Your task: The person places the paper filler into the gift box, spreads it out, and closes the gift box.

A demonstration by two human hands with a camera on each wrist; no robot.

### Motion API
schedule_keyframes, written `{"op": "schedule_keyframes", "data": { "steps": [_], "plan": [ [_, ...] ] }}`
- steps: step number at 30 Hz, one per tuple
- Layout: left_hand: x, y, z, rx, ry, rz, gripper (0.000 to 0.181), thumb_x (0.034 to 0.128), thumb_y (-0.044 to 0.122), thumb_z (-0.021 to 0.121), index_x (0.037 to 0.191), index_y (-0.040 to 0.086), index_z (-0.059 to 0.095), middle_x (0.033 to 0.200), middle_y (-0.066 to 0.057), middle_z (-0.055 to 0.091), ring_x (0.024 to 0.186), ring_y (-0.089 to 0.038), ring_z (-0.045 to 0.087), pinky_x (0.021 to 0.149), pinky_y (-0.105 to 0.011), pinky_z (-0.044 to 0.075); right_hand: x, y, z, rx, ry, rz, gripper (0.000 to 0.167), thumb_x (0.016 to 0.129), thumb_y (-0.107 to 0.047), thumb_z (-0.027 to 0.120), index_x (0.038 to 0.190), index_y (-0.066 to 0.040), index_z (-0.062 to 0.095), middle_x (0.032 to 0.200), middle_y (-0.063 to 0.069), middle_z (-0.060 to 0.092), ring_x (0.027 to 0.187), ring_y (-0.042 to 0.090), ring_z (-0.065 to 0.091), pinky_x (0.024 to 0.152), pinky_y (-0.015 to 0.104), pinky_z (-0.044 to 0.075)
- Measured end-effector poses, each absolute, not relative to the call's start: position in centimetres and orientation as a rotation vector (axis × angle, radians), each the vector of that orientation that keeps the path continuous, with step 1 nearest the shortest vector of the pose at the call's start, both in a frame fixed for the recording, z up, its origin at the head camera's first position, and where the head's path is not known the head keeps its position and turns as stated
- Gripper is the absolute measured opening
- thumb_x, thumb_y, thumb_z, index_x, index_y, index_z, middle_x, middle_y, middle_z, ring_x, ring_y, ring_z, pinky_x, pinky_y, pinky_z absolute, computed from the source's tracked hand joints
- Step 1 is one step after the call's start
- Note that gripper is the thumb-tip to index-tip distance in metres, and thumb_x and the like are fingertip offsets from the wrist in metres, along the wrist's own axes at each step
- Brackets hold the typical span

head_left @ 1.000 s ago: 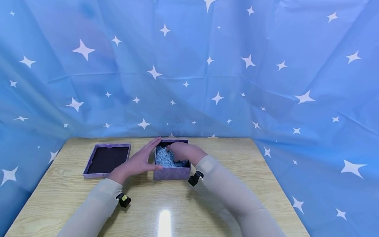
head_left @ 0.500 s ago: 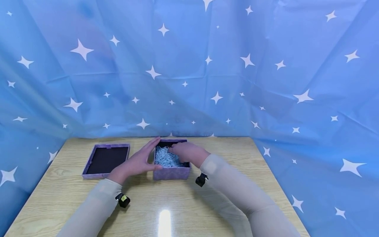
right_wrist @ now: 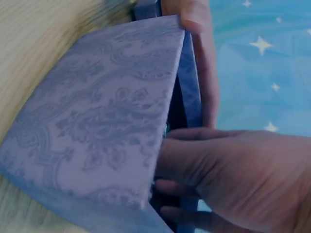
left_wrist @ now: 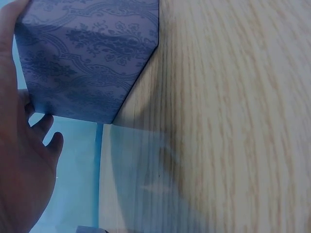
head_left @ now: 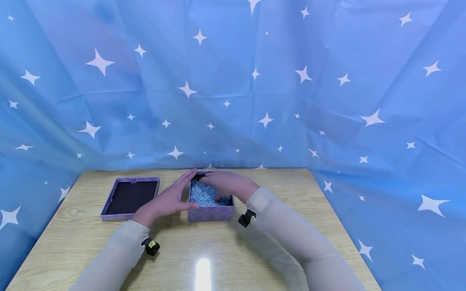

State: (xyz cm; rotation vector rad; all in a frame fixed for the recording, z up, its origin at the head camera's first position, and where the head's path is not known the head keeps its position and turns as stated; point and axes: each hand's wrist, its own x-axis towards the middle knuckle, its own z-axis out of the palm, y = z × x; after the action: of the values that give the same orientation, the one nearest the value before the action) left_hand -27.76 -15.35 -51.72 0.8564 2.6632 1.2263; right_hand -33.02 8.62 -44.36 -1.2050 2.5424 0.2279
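An open purple patterned box stands at the back middle of the table, filled with light-blue shredded paper. My left hand holds the box across its left side, the thumb at the front rim and the fingertips reaching the back corner. In the left wrist view, some of its other fingers hang beside the box wall. My right hand reaches in over the right rim, thumb and fingers spread on the paper. In the right wrist view the box wall partly hides its fingertips.
Left of the box lies its purple lid, inside up, showing a black lining. A blue curtain with white stars hangs behind and beside the wooden table.
My right hand withdrew slightly to the right, then its fingers spread and moved left over the shredded paper. My left hand stays at the box, which keeps its place.
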Motion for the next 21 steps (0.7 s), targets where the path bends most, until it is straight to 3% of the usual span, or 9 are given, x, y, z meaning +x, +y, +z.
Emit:
{"op": "schedule_keyframes", "data": {
  "steps": [3,7,15,21],
  "plan": [
    [-27.8,-15.4,-51.7,0.863,2.663,1.229,0.121,0.0928,0.055,0.088,0.181,0.025,0.011,0.186,-0.005,0.007,0.166,-0.045,0.019,0.123,-0.071,0.035,-33.1,8.0,-45.1,-1.26,2.496,0.271,0.078,0.103,-0.012,0.082,0.171,-0.025,0.047,0.176,0.0,0.041,0.159,0.021,0.042,0.126,0.036,0.041],
    [-28.1,-15.5,-52.1,0.863,2.652,1.231,0.121,0.0932,0.055,0.088,0.181,0.021,0.011,0.187,-0.005,0.006,0.167,-0.043,0.018,0.123,-0.07,0.035,-33.3,7.5,-46.6,-1.28,2.467,0.331,0.07,0.11,-0.002,0.067,0.171,-0.029,0.047,0.174,-0.002,0.045,0.158,0.021,0.044,0.127,0.037,0.039],
    [-28.1,-15.7,-52.2,0.843,2.624,1.252,0.121,0.0928,0.055,0.088,0.181,0.028,0.009,0.187,-0.002,0.004,0.168,-0.04,0.017,0.123,-0.071,0.036,-33.3,7.4,-44.5,-1.253,2.474,0.1,0.081,0.097,-0.014,0.089,0.168,-0.017,0.05,0.173,0.003,0.046,0.157,0.022,0.046,0.124,0.035,0.043],
    [-28.2,-15.5,-52.4,0.871,2.642,1.252,0.121,0.0929,0.054,0.088,0.181,0.023,0.011,0.187,-0.004,0.006,0.167,-0.043,0.019,0.122,-0.071,0.037,-33.5,6.9,-44.9,-1.211,2.497,-0.006,0.07,0.101,-0.031,0.086,0.162,-0.013,0.057,0.163,0.003,0.057,0.147,0.019,0.057,0.121,0.034,0.046]
  ]
}}
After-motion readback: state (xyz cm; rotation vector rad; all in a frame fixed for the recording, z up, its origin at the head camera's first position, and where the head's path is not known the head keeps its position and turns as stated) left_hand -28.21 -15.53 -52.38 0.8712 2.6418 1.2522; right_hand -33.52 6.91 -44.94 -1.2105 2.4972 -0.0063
